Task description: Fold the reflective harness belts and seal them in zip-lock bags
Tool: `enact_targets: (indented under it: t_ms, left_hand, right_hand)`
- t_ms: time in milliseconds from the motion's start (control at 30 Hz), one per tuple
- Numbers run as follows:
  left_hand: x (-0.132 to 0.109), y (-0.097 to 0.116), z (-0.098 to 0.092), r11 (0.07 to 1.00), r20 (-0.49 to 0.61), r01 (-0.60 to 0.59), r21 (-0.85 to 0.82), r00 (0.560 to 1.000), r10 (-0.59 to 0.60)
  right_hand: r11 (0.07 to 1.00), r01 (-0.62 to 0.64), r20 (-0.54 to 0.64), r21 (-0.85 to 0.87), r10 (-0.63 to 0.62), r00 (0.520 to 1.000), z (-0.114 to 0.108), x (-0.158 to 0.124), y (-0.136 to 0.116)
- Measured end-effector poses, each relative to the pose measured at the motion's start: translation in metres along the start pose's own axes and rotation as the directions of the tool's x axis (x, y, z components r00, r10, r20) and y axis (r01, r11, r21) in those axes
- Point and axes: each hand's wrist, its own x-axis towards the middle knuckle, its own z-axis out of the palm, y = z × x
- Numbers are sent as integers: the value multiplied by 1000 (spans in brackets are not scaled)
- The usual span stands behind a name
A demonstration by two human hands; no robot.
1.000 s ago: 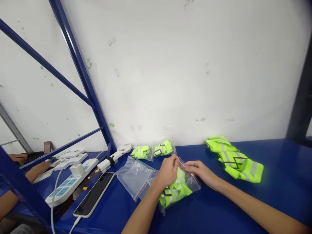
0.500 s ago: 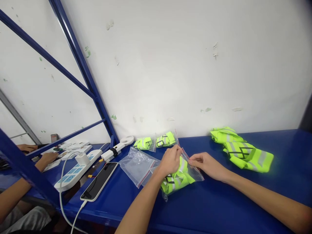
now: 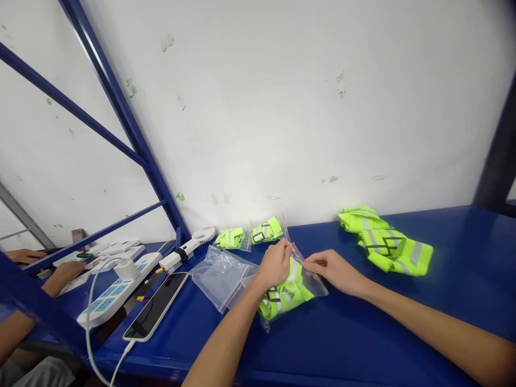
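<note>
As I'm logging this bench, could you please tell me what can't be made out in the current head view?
All in the head view:
- Part of the clear zip bag and its hi-vis reflective bundle: hidden by the left hand.
- Whether the bag's red-lined seal is closed: too small to tell.
- The socket under the white plug: covered by it.
- The charging cable's far end: cut off by the bottom edge.
- Part of the co-worker's forearm: behind the blue frame post.

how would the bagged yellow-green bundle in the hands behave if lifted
The bundle would probably sag, since it lies in loose folds. It is likely light, looking like thin cloth. The clear bag looks thin and wrinkled, so it may crumple easily.
</note>
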Motion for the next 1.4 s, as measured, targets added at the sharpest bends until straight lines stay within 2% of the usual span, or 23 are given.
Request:
enact_targets:
  t_ms: [233,567,767,967,1100,1300,1400]
  left_hand:
    - [-1,-1,0,999,-4,-24,-48,1000,24]
    - [0,3,-1,999,-2,-42,-16,999,42]
    - [0,4,1,996,-15,-59,-72,998,58]
    - [4,1,4,981,0,-43,-189,999,44]
    - [5,0,2,972,20,-35,-231,999,41]
    - [3,1,1,952,43,-33,-303,998,48]
    - [2,0,0,948,19,-34,-317,999,43]
  right_hand:
    - [1000,-7,-23,17,7,1000,0,2,3]
    - [987,75,-73,-139,-86,994,4,1,3]
    - [994,108,-21,2,-108,994,1,7,1]
    - [988,132,-67,-80,-138,988,9,8,3]
    - [995,99,-77,-25,-100,992,10,7,1]
    - [995,90,-20,45,-89,996,10,9,-2]
    - [994,41,2,102,-42,999,8,7,-3]
